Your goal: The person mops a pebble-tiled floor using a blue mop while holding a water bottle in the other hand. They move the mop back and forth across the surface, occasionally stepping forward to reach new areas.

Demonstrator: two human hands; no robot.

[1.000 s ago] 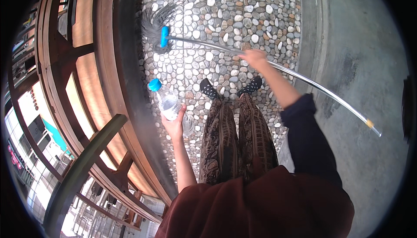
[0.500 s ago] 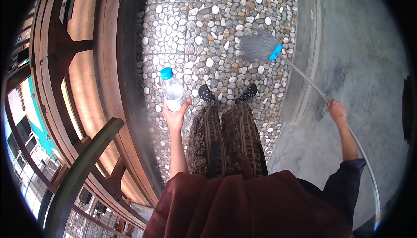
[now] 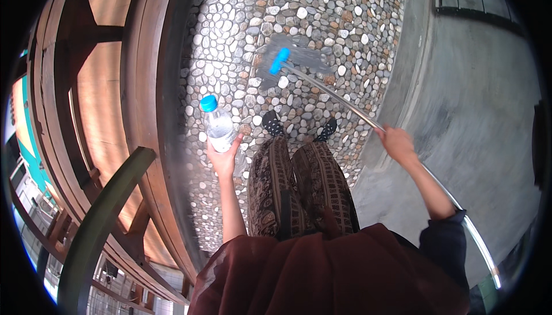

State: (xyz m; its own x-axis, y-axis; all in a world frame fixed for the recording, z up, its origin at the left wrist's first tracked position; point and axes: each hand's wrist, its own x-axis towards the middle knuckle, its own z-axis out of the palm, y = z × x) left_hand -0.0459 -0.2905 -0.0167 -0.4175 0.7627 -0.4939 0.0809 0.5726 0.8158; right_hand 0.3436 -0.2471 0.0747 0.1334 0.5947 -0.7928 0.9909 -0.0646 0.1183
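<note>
My left hand [image 3: 222,157] is wrapped round the lower part of a clear plastic bottle [image 3: 219,126] with a blue cap, held upright-leaning over the pebbled floor [image 3: 230,33]. My right hand [image 3: 398,144] grips the metal handle of a mop [image 3: 339,99]. The handle runs from the lower right, past my forearm, up to a blue head piece. Grey mop strands spread on the pebbles ahead of my feet, partly blurred by motion.
A wooden bench-like structure [image 3: 140,68] runs along the left, with a dark green curved rail [image 3: 95,229] near it. On the right lies a raised smooth grey concrete surface [image 3: 471,96]. My feet in dark dotted socks [image 3: 272,123] stand on the pebbles.
The mop head has swept left across the pebbles, and my right hand has moved left and forward with the handle. The bottle has shifted slightly left in my left hand.
</note>
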